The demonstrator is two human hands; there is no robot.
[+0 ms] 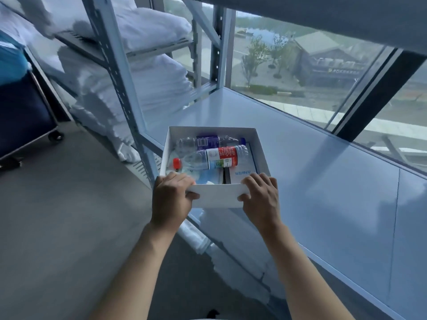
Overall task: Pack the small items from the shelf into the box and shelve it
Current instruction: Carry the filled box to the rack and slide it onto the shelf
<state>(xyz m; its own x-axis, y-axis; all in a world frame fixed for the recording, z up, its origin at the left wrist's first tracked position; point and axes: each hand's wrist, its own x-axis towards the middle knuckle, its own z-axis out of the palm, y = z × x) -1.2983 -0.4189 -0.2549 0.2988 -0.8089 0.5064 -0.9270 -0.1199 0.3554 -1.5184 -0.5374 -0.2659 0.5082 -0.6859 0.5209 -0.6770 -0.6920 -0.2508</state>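
An open white box (pixel 218 197) rests at the front edge of the pale metal shelf (pixel 323 181), its near side overhanging. Inside lie a clear bottle with a red cap and red-and-white label (pixel 215 159), a second clear bottle with a purple label (pixel 208 141), a white Anker carton (pixel 242 173) and something light blue (pixel 204 180). My left hand (pixel 169 199) grips the box's near left corner. My right hand (pixel 261 199) grips its near right corner, fingers over the rim.
Folded white bedding (pixel 147 86) fills the rack on the left behind a grey upright post (pixel 122 72). A dark blue wheeled cart (pixel 23 107) stands on the grey floor at far left. A large window (pixel 300 61) runs behind the shelf, with another shelf board overhead.
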